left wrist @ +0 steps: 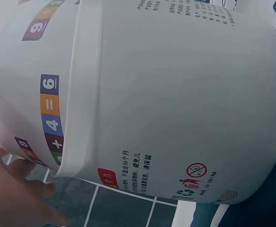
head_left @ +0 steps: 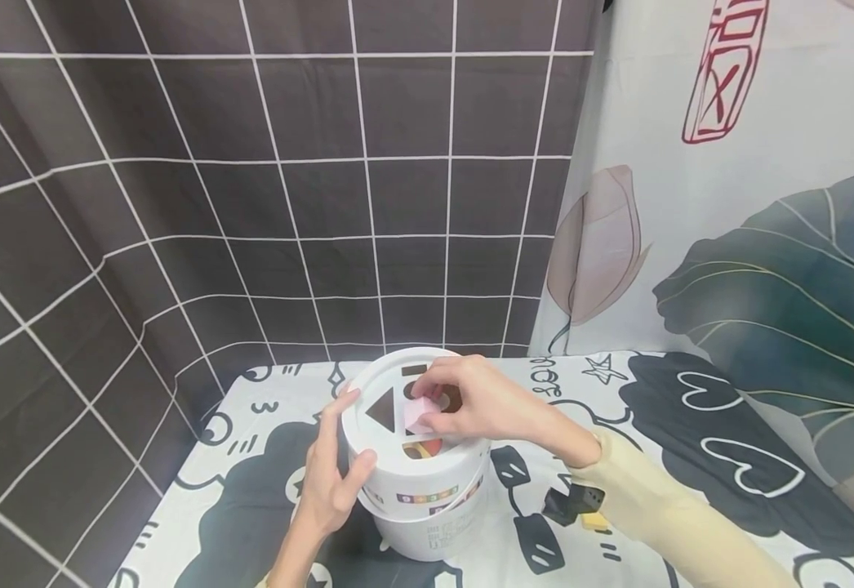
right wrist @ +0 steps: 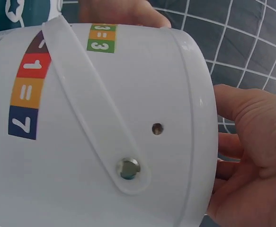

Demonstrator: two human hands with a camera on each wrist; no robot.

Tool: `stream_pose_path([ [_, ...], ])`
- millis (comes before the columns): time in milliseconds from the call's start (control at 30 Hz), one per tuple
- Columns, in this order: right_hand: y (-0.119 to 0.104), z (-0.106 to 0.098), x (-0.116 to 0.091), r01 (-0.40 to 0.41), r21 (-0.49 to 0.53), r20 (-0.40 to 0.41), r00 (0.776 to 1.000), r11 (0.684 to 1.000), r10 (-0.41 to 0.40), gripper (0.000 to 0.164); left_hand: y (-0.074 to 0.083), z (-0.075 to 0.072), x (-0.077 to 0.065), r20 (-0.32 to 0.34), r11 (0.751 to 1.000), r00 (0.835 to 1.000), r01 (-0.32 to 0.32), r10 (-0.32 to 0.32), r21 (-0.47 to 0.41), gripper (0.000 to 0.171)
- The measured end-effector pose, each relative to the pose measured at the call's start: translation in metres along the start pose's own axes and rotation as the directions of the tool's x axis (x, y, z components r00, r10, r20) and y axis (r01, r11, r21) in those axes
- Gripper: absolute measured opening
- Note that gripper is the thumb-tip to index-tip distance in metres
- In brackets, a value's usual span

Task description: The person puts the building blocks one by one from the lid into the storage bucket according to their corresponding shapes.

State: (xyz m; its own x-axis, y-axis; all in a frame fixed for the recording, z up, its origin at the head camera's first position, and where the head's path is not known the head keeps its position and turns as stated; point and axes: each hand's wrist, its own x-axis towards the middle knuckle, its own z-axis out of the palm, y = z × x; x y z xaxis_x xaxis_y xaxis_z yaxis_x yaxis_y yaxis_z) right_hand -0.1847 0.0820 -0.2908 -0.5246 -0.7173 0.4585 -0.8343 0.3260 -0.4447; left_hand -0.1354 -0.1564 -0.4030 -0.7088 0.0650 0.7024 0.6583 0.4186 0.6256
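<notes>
A white bucket [head_left: 442, 535] with printed coloured number strips stands on the cloth, its white lid [head_left: 383, 377] pierced by a triangle and other shaped holes. Over the lid's middle my right hand [head_left: 482, 400] pinches a pink block [head_left: 418, 414] between thumb and fingers; the block's lower part is hard to make out. My left hand [head_left: 327, 482] rests against the lid's left rim, fingers and thumb spread. In the left wrist view, the bucket's wall [left wrist: 175, 104] hides part of that hand [left wrist: 19, 189]. The right wrist view shows the right hand [right wrist: 251, 151] beyond the lid edge, the block hidden.
A white carrying handle [right wrist: 90, 99] hangs down the bucket's side, fixed by a metal rivet [right wrist: 129, 169]. Below the right forearm is a small black object [head_left: 574, 502] with a yellow piece [head_left: 594, 520]. A dark gridded curtain [head_left: 398, 196] hangs behind the patterned cloth [head_left: 251, 482].
</notes>
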Motion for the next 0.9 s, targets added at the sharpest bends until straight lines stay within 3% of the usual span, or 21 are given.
stream_pose_path([
  [533,0.006,0.005,-0.005,0.009,0.053,-0.037,0.999,0.999,-0.007,0.023,0.000,0.000,-0.001,-0.002,1.000,1.000,0.013,-0.013,0.015,0.069],
  [900,0.017,-0.014,-0.022,0.036,0.103,-0.167,0.986,0.994,-0.019,0.020,0.000,0.000,-0.001,-0.009,1.000,1.000,0.008,-0.008,0.002,0.069],
])
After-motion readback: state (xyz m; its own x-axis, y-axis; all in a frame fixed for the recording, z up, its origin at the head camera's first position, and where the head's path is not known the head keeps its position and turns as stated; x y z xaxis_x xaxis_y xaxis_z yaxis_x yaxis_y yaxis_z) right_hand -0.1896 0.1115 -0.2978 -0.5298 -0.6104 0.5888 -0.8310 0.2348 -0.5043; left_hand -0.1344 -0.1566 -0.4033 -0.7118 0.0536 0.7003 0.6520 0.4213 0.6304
